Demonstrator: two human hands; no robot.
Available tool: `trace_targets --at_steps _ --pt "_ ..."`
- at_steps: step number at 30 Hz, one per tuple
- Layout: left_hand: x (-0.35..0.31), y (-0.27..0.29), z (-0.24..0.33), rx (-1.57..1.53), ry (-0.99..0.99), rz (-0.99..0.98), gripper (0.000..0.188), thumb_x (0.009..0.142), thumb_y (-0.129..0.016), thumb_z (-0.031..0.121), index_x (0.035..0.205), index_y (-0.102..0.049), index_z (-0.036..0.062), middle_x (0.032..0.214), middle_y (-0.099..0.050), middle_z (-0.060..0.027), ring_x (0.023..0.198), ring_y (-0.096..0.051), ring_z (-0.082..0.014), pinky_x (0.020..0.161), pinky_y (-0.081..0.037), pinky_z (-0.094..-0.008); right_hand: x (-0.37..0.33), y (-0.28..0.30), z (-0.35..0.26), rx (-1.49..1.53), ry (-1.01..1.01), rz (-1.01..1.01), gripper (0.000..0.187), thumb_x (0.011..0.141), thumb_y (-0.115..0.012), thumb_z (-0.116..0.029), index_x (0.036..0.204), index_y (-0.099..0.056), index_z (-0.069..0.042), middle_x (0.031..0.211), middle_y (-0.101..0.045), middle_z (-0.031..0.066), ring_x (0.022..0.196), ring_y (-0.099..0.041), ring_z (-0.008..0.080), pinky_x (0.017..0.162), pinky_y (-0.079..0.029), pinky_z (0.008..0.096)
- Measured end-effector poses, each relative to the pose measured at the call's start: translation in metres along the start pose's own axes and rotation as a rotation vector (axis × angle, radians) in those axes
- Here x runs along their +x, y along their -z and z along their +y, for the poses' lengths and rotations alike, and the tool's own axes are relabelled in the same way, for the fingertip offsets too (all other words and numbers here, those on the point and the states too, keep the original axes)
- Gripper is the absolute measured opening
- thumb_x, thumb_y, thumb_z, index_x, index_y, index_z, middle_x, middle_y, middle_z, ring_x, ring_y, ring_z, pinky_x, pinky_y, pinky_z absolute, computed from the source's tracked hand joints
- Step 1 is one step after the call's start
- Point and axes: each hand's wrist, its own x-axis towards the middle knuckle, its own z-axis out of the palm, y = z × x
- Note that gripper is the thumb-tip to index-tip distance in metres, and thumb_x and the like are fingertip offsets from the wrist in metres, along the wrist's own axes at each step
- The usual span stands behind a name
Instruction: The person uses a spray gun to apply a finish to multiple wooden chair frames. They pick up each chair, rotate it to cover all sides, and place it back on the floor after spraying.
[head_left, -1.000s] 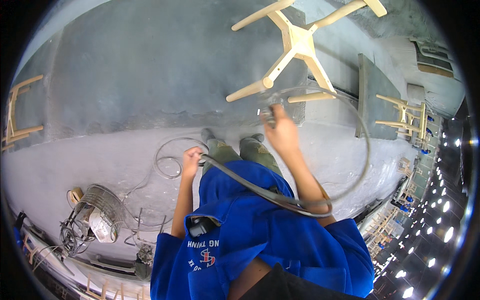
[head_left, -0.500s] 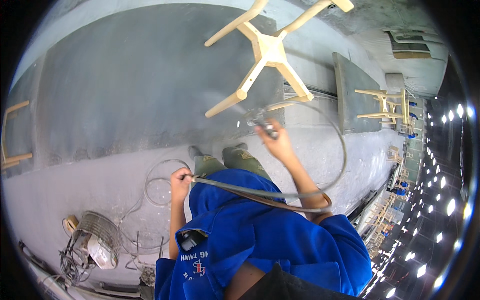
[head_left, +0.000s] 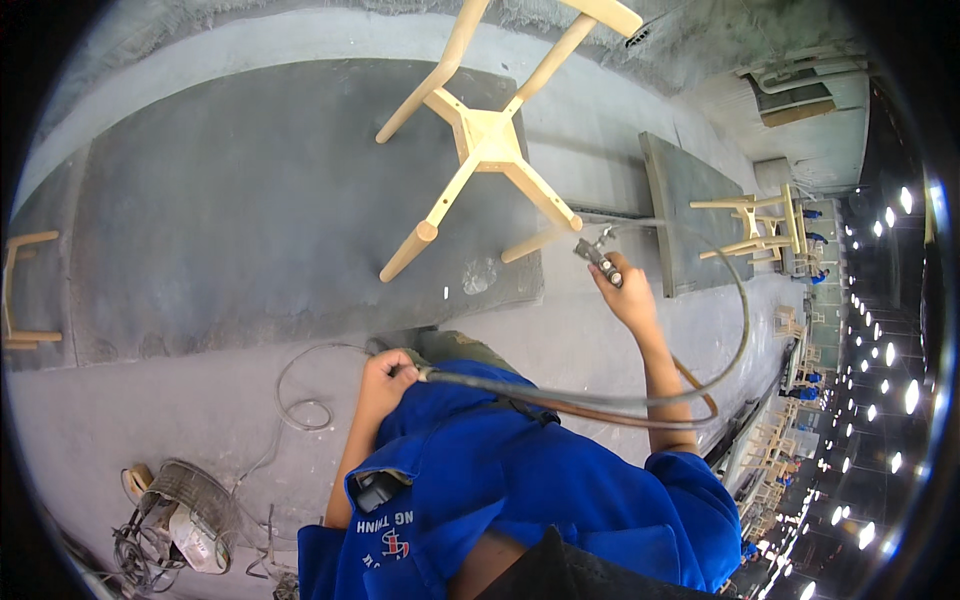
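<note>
My right hand [head_left: 628, 294] is closed around the handle of a metal spray gun [head_left: 600, 262]. The gun's front end is near the right-hand leg of a pale wooden chair frame [head_left: 490, 138], with a small gap between them. Faint mist hangs around that leg. My left hand [head_left: 386, 382], low in front of my body, grips a hose [head_left: 480, 382]. From there the hose runs right, past my right forearm, and curves up in a wide loop toward the gun. The chair frame stands on a dark grey panel [head_left: 250, 220].
Another chair frame [head_left: 770, 222] stands by a grey panel [head_left: 690, 215] at right; part of one [head_left: 12, 290] shows at far left. A wire basket [head_left: 195, 500] with cables sits on the floor at lower left. Thin hose [head_left: 305, 412] coils on the floor. People in blue are far right.
My right hand has swung right with the spray gun, from the near leg to the right-hand leg. The spray mist looks fainter. The view has shifted, and my left hand still grips the hose.
</note>
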Motion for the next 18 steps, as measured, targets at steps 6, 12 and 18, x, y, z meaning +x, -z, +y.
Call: trace_targets --at_steps 6,12,18 --pt "0.002 -0.04 0.018 0.154 -0.139 0.019 0.042 0.086 -0.079 0.037 0.075 -0.058 0.0026 0.066 -0.05 0.0012 0.063 -0.045 -0.0083 0.058 -0.036 -0.0266 0.109 0.061 -0.009 -0.116 0.437 0.418 0.032 0.088 -0.075 -0.022 0.113 -0.065 -0.004 0.096 -0.071 0.0203 0.09 -0.069 0.0414 0.075 -0.055 0.0438" --pt "-0.003 -0.057 0.023 0.056 -0.164 0.184 0.045 0.087 -0.078 0.041 0.075 -0.057 0.0034 0.067 -0.05 0.0022 0.064 -0.043 -0.0077 0.058 -0.035 -0.0272 0.155 0.071 -0.039 -0.187 0.412 0.274 0.034 0.09 -0.07 -0.023 0.119 -0.063 -0.007 0.098 -0.072 0.0166 0.086 -0.069 0.0376 0.073 -0.053 0.0447" --pt "-0.014 -0.074 0.026 0.091 -0.111 0.228 0.062 0.088 -0.07 0.063 0.072 -0.055 0.0047 0.066 -0.048 0.0055 0.065 -0.043 -0.0048 0.057 -0.034 -0.0249 0.161 0.07 -0.077 0.001 0.599 0.274 0.031 0.091 -0.072 -0.027 0.116 -0.064 -0.009 0.091 -0.072 0.0193 0.085 -0.07 0.0396 0.072 -0.055 0.0462"
